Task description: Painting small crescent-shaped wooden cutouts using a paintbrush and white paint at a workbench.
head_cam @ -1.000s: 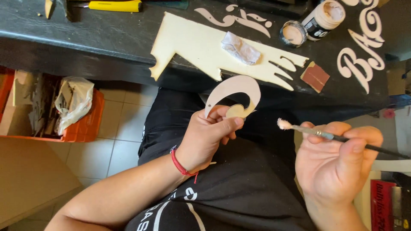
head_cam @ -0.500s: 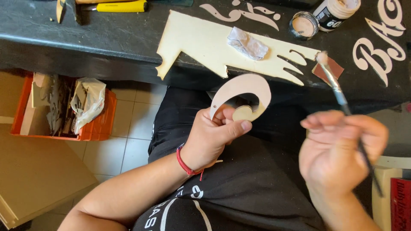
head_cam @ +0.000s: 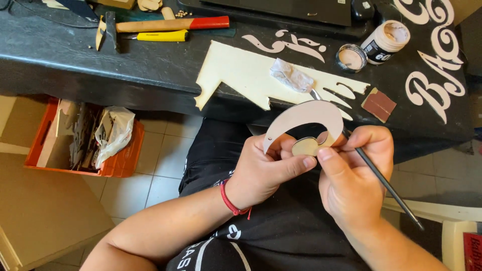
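Note:
My left hand (head_cam: pixel 266 173) pinches a curved, crescent-shaped wooden cutout (head_cam: pixel 301 118) held over my lap, thumb pressed on its small round end. My right hand (head_cam: pixel 354 175) grips a thin dark-handled paintbrush (head_cam: pixel 381 180), the bristle end hidden behind the cutout's upper edge; its fingers touch the cutout's right tip. Both hands meet just below the black table edge.
On the black table (head_cam: pixel 100 70) lie a pale wooden sheet (head_cam: pixel 241 75) with a crumpled rag (head_cam: pixel 291 76), an open paint jar (head_cam: pixel 385 41) and its lid (head_cam: pixel 350 56), sandpaper (head_cam: pixel 378 104), white script letters (head_cam: pixel 434 88), a hammer (head_cam: pixel 165 24). An orange crate (head_cam: pixel 125 160) sits on the floor.
My right hand has swung the brush from pointing up toward the table down to the cutout, meeting the left hand. The cutout stays in the left hand.

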